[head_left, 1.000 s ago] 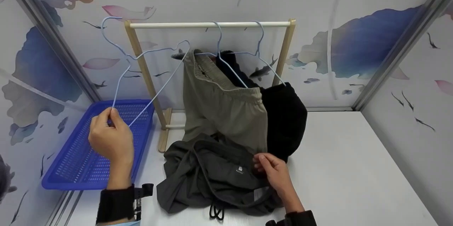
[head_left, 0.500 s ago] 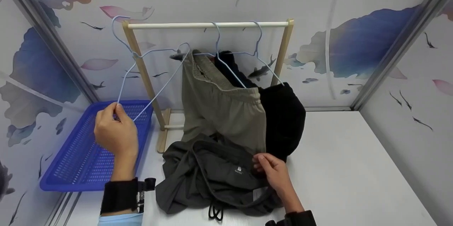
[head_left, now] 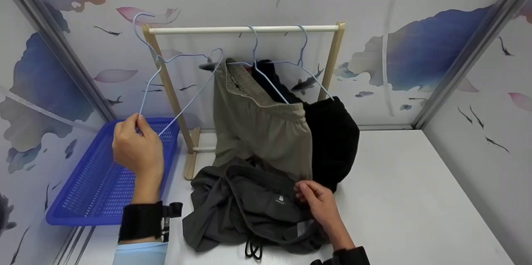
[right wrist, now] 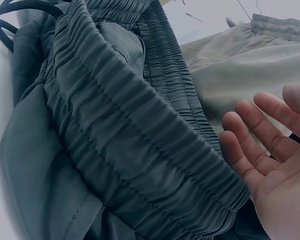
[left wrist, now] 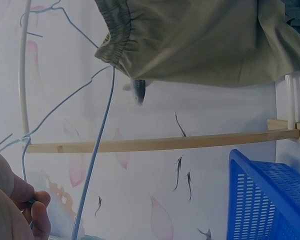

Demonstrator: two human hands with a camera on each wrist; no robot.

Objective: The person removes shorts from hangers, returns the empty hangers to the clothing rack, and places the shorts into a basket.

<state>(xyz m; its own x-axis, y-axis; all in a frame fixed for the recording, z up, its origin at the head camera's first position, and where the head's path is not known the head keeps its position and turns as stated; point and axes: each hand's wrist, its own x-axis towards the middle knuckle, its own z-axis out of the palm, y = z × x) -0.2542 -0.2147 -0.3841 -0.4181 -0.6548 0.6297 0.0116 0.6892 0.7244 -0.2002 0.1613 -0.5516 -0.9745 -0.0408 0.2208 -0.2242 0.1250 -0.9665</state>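
My left hand (head_left: 139,146) pinches one side of a light blue wire hanger (left wrist: 93,152) between thumb and fingers. The hanger carries no garment, and its hook is up beside the left end of the rack bar. Dark grey drawstring pants (head_left: 232,215) lie crumpled on the table, their elastic waistband spread in the right wrist view. Beside that waistband is my right hand (right wrist: 277,165), its fingers loosely bent with nothing between them. Olive-beige pants (head_left: 266,136) hang close behind the grey ones, covering part of some black pants (head_left: 336,140).
A small rack with a white bar (head_left: 199,30) and wooden legs stands at the back of the white table (head_left: 407,190). Two light blue hangers hook over the bar. To the left sits a blue perforated basket (head_left: 70,211). Patterned wall panels enclose the table.
My left hand has moved right and slightly up with the hanger, bringing its hook nearer the rack's left end. The right hand has barely shifted, and the garments lie as before.
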